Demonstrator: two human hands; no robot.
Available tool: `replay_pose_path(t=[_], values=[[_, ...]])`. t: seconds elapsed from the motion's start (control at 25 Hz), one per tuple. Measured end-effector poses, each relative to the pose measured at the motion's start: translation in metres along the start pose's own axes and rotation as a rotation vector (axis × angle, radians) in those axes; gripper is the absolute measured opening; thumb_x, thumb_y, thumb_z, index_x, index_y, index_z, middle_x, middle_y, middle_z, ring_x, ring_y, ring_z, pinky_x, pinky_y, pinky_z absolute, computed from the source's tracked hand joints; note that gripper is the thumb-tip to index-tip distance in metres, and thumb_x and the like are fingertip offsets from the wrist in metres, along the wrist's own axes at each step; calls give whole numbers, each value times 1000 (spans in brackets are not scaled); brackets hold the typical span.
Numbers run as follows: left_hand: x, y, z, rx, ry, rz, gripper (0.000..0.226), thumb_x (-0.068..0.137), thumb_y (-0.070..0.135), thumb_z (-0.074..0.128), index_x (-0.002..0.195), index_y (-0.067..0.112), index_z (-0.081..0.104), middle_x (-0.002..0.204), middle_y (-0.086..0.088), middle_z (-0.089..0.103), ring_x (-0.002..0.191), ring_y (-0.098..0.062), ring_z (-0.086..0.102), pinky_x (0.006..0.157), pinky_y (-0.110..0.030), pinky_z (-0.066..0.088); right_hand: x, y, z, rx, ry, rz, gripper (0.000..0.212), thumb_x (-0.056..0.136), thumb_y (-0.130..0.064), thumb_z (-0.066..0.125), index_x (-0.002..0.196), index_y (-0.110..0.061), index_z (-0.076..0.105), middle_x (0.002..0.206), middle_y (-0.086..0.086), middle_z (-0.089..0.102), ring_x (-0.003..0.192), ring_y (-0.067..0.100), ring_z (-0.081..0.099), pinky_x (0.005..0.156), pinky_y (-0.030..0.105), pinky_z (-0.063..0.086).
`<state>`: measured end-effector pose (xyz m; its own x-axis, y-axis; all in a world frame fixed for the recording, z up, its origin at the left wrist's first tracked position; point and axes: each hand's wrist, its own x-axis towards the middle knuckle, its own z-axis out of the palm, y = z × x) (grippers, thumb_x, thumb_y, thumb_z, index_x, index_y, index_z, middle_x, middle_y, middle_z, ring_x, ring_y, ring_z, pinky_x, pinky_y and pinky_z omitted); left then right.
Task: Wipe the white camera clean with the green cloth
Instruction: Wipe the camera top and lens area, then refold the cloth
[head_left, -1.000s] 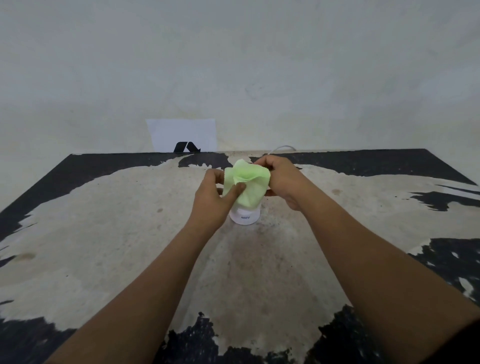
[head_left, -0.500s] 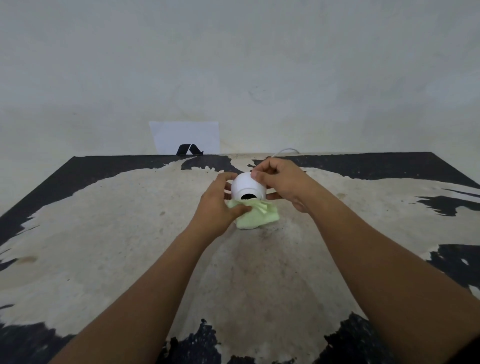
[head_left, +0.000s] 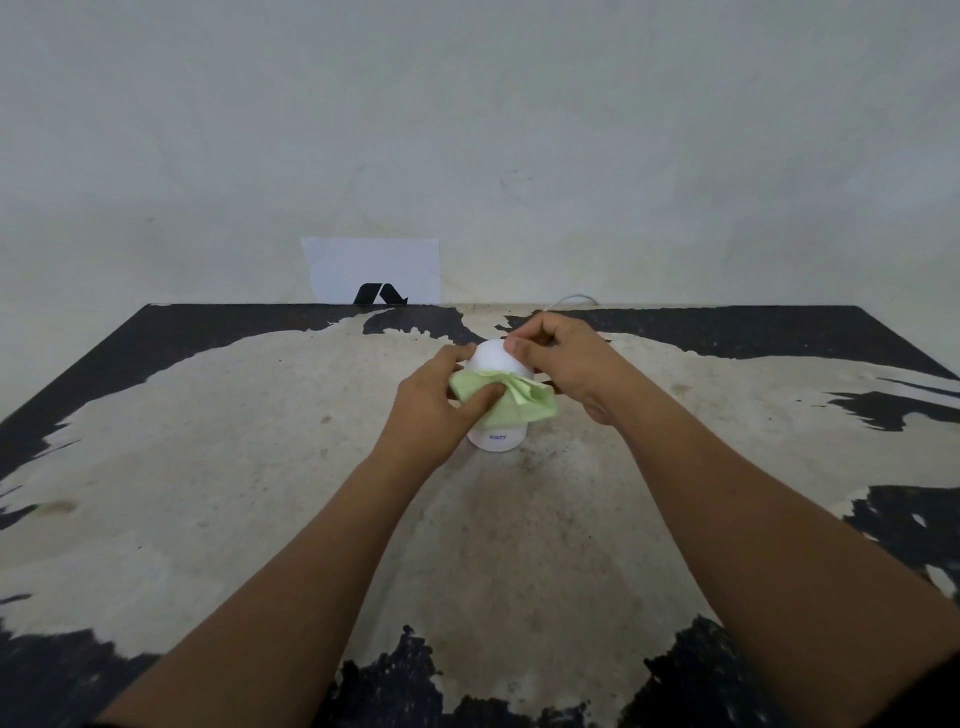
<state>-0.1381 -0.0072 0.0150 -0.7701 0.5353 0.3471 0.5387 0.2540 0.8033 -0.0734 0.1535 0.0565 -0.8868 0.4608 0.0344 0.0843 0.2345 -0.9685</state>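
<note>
The white camera stands upright on the worn table, its round head bare on top and its base showing small lettering. A light green cloth is bunched around its middle. My left hand grips the cloth and presses it against the camera's front, thumb over the folds. My right hand pinches the top of the camera's head from the right and behind. The camera's lens side is hidden by the cloth.
A white cable runs from behind the camera over the table's far edge. A white sheet with a black logo is fixed to the wall behind. The tabletop is black with a large pale worn patch.
The cloth went from covering the camera's head down below it, then back up around its middle; the base that the cloth hid half a second ago shows again. Both hands stayed on the camera.
</note>
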Motion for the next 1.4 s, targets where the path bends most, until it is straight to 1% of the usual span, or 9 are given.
replay_pose_path(t=[0.2, 0.4, 0.52, 0.64, 0.72, 0.88, 1.12, 1.28, 1.4], values=[[-2, 0, 7, -4, 8, -6, 51, 77, 30, 70, 124, 24, 53, 111, -2, 64, 91, -17, 62, 79, -30, 51, 0, 0, -1, 33, -20, 17, 3, 86, -20, 66, 87, -18, 64, 102, 3, 65, 94, 19, 63, 72, 35, 60], [0, -4, -6, 12, -49, 10, 47, 79, 19, 69, 124, 27, 57, 104, 1, 64, 90, -19, 65, 82, -32, 55, -2, -1, 0, 25, -25, 2, 2, 88, -21, 64, 87, -19, 63, 100, -1, 63, 87, 12, 60, 58, 21, 53], [2, -8, -9, -69, -49, -52, 37, 82, 20, 62, 118, 32, 61, 101, 4, 68, 86, -20, 65, 84, -37, 55, -2, 1, -1, 30, -23, -2, 4, 87, -22, 65, 88, -18, 63, 96, -3, 62, 85, 12, 59, 62, 26, 56], [9, 1, -8, -142, -39, -114, 24, 84, 21, 60, 103, 35, 62, 94, 16, 64, 79, -17, 61, 74, -28, 52, 0, 4, 0, 26, -3, -16, 5, 86, -24, 66, 87, -19, 65, 90, -6, 63, 81, 11, 58, 67, 28, 51], [10, 9, -3, -96, -36, -110, 17, 83, 26, 62, 99, 29, 57, 92, 12, 63, 81, -16, 61, 70, -24, 49, 0, 5, 1, 22, 2, -35, 4, 85, -25, 68, 84, -21, 66, 86, -7, 63, 78, 10, 56, 69, 26, 48], [6, 16, 17, 13, 25, -110, 48, 70, 41, 69, 108, 21, 47, 103, -7, 56, 88, -23, 57, 73, -38, 50, -2, 5, 0, 4, 6, -43, 6, 86, -26, 67, 83, -20, 65, 81, -8, 61, 76, 10, 55, 67, 27, 49], [-3, 7, 19, 39, 2, -60, 64, 69, 25, 74, 125, 21, 43, 116, -10, 51, 98, -26, 55, 81, -41, 51, -3, 3, 0, 46, -28, -32, 5, 89, -21, 63, 86, -18, 62, 89, -5, 61, 81, 10, 59, 60, 22, 54], [-1, -2, 0, 32, -54, -22, 54, 76, 13, 68, 125, 25, 51, 110, 0, 62, 94, -19, 59, 83, -33, 51, -2, 6, 0, 57, -31, -27, 5, 88, -23, 64, 84, -20, 62, 95, -2, 62, 87, 14, 60, 67, 28, 54], [3, -3, -13, 71, -120, -15, 47, 81, 12, 60, 124, 30, 54, 100, 7, 63, 84, -11, 58, 72, -14, 44, -2, 6, 0, 57, -30, -22, 5, 88, -24, 64, 85, -21, 62, 96, -2, 62, 90, 15, 61, 67, 28, 53]])
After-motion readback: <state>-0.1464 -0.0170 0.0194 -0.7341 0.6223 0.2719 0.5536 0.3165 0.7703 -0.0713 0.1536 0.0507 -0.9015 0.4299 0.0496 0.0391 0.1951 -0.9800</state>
